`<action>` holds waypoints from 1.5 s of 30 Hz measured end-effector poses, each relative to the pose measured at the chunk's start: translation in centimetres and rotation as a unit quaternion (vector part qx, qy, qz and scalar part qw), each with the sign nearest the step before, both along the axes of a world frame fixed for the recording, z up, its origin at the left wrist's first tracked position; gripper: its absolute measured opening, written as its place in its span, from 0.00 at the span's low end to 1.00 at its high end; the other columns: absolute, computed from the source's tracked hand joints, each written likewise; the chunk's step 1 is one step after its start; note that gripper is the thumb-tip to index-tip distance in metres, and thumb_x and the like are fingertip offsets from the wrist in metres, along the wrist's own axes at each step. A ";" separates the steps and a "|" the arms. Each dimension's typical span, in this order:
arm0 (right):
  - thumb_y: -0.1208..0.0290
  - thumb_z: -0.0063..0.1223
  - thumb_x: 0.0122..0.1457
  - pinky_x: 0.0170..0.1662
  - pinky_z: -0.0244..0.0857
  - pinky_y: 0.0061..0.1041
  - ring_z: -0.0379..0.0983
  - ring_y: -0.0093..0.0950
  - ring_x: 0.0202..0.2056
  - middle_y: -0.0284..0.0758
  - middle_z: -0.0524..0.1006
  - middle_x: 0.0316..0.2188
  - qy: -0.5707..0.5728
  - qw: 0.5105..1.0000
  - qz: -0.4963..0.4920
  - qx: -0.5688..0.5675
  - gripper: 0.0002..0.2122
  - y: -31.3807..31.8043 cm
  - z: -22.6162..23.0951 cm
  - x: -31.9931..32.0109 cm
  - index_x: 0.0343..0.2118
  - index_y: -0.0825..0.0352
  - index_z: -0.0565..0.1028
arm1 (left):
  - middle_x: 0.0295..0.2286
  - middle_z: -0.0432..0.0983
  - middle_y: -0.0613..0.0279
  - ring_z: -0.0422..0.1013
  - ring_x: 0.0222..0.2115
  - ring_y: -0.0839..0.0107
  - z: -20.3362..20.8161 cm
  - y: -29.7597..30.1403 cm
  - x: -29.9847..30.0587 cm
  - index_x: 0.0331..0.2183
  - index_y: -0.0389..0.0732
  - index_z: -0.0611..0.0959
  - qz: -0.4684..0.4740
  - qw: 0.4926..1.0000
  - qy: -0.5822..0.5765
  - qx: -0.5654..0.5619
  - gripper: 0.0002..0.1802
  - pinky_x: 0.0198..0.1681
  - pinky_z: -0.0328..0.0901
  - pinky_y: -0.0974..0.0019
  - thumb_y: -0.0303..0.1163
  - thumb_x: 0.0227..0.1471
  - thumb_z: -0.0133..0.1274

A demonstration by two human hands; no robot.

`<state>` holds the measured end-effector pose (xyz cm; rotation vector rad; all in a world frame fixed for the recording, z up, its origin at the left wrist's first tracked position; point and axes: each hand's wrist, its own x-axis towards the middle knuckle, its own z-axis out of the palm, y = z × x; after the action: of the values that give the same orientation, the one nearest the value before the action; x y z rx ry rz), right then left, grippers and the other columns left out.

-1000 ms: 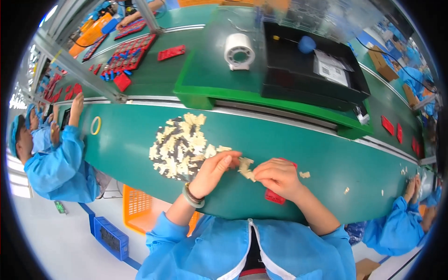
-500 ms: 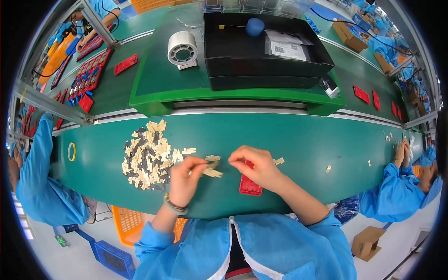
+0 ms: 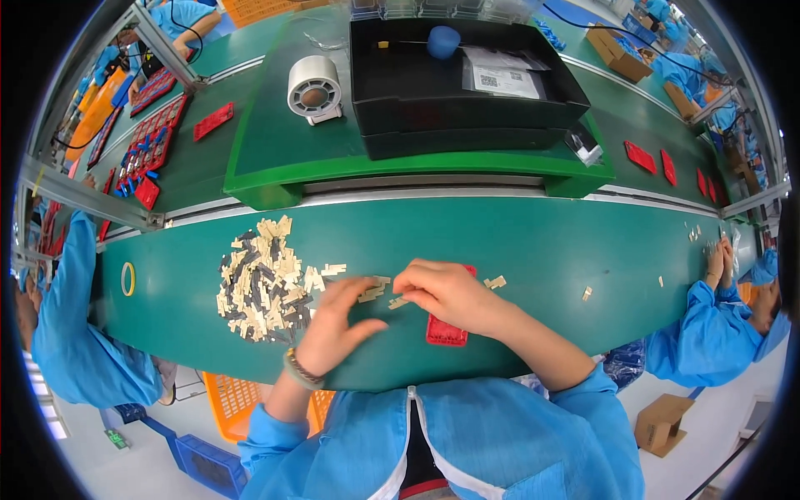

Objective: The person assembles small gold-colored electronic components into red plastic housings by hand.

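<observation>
My left hand [image 3: 329,327] is open above the green bench, its thumb spread away from the fingers. Its fingertips are close to a few small flat cream pieces [image 3: 373,292]; whether they touch is hard to tell. My right hand [image 3: 446,293] is closed, thumb and fingers pinching a small notched cream piece [image 3: 398,302]. Partly hidden beneath that hand lies a red plastic tray [image 3: 447,332]. To the left sits a heap of cream and dark grey pieces [image 3: 262,279].
A yellow tape ring [image 3: 128,279] lies far left, and loose cream pieces [image 3: 495,282] lie right of the tray. Behind the bench, a raised green shelf [image 3: 258,179] carries a black box [image 3: 467,133] and a white roll [image 3: 315,87]. Co-workers' arms [image 3: 704,321] reach in at both sides.
My left hand has let go of a cream piece and spread its thumb. My right hand has moved slightly left and now pinches a piece. The whole view has shifted a little.
</observation>
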<state>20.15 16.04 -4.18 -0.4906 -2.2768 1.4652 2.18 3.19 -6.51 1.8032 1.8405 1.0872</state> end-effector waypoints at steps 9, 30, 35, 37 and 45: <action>0.75 0.64 0.44 0.28 0.68 0.25 0.73 0.29 0.29 0.33 0.73 0.30 0.070 0.944 -0.101 0.305 0.12 -1.8 -0.1 1.8 0.34 0.66 0.77 | 0.30 0.79 0.62 0.70 0.29 0.79 0.3 0.9 2.8 0.36 0.35 0.81 -0.053 0.860 -0.483 -0.159 0.06 0.33 0.65 0.77 0.24 0.54 0.52; 0.78 0.57 0.51 0.27 0.71 0.24 0.75 0.29 0.26 0.35 0.76 0.29 0.077 0.952 -0.135 0.263 0.08 -3.2 -2.6 5.6 0.35 0.69 0.76 | 0.45 0.74 0.54 0.63 0.52 0.56 0.9 2.4 5.2 0.27 0.38 0.82 -0.097 0.968 -0.218 -0.074 0.04 0.56 0.55 0.56 0.24 0.44 0.56; 0.75 0.50 0.59 0.32 0.70 0.18 0.74 0.16 0.30 0.32 0.80 0.31 -0.055 0.953 -0.181 -0.239 0.06 -3.4 -2.1 7.3 0.35 0.69 0.79 | 0.39 0.78 0.60 0.72 0.42 0.60 0.5 2.1 5.4 0.28 0.41 0.81 -0.256 0.926 0.067 0.268 0.08 0.43 0.67 0.62 0.24 0.40 0.61; 0.75 0.54 0.55 0.29 0.69 0.20 0.74 0.19 0.26 0.31 0.78 0.24 -0.008 0.950 -0.286 -0.122 0.04 -1.9 -4.0 9.1 0.33 0.66 0.78 | 0.38 0.77 0.60 0.73 0.40 0.62 0.4 1.9 5.4 0.32 0.38 0.81 -0.287 0.920 0.074 0.258 0.12 0.42 0.68 0.59 0.29 0.41 0.63; 0.77 0.66 0.43 0.29 0.65 0.22 0.69 0.24 0.27 0.33 0.72 0.32 0.006 0.997 -0.067 0.027 0.12 -2.0 2.4 5.8 0.27 0.65 0.71 | 0.33 0.74 0.54 0.72 0.36 0.59 1.8 3.2 4.7 0.31 0.34 0.78 -0.182 0.919 0.140 0.320 0.13 0.41 0.67 0.59 0.28 0.38 0.54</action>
<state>26.00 14.03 -1.79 -0.6054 -2.2220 1.3350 6.88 6.38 -4.66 2.6602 1.2547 1.4411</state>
